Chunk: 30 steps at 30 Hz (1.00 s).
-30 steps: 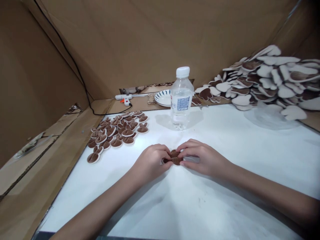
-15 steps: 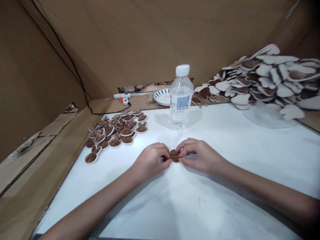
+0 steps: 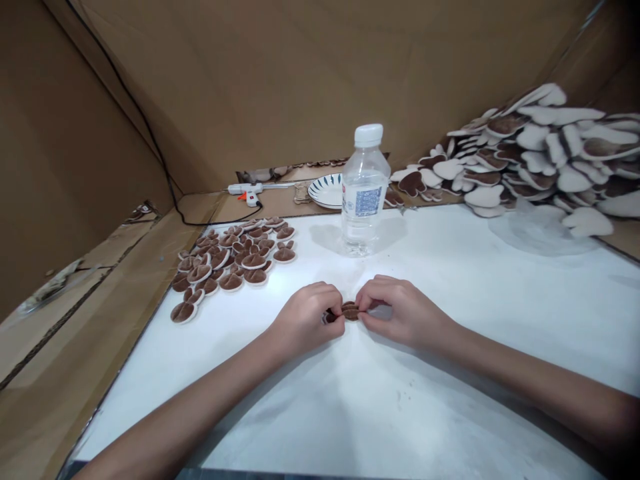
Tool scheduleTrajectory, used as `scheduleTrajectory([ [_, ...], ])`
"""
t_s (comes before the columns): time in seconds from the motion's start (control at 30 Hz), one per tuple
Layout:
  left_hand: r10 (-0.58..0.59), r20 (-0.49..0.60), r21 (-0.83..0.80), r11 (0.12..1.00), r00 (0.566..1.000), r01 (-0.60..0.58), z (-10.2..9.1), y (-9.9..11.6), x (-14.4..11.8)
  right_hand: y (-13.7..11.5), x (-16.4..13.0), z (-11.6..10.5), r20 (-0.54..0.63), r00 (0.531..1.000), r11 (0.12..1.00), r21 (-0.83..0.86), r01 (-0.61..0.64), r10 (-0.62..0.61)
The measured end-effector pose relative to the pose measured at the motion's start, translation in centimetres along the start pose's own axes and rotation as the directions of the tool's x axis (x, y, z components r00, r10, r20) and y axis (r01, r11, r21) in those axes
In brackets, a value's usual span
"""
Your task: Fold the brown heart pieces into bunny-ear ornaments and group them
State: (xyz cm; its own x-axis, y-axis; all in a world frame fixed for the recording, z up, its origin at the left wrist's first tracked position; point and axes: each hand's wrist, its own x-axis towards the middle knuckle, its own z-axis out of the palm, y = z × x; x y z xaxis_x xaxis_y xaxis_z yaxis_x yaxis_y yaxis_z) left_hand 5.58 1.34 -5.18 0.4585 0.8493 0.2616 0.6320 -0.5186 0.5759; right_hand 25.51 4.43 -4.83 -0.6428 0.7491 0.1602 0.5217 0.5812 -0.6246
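At left, round, eared pieces of brown plush with white edges (image 3: 231,281) lie clustered on the white tabletop (image 3: 425,413), a white glue gun with an orange trigger (image 3: 250,190) behind them. The left hand (image 3: 309,320) pinches the left end of a small brown plush piece (image 3: 351,311), thumb against curled fingers. This piece sits at the tabletop's middle, before a clear plastic bottle with a white cap (image 3: 369,200). The right hand (image 3: 400,310) pinches its other end, fingers bent. The step seems to be folding or creasing; continuing it calls for level, even pressure from both pinches. Far right, brown-and-white plush cutouts (image 3: 533,137) are heaped.
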Motion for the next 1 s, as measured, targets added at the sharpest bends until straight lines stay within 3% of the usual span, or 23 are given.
scheduleTrajectory([
  [0.23,-0.055,-0.006,-0.023,0.998,0.998,0.055,-0.27,0.13,-0.48,-0.37,-0.19,-0.07,0.006,1.000,0.999,-0.037,-0.011,0.012],
  [0.4,-0.102,-0.004,-0.054,0.993,0.995,0.101,-0.17,0.29,-0.50,-0.60,0.06,0.24,-0.001,0.999,0.998,-0.046,0.044,-0.044],
  [0.63,-0.085,-0.009,-0.035,0.996,0.996,0.085,0.09,0.24,-0.28,-0.86,0.02,0.74,-0.029,0.995,0.995,-0.035,0.091,-0.092],
  [1.0,-0.082,0.024,-0.064,0.994,0.996,0.083,-0.66,0.08,-0.21,0.05,0.69,0.53,0.027,0.998,0.997,0.058,0.057,-0.059],
])
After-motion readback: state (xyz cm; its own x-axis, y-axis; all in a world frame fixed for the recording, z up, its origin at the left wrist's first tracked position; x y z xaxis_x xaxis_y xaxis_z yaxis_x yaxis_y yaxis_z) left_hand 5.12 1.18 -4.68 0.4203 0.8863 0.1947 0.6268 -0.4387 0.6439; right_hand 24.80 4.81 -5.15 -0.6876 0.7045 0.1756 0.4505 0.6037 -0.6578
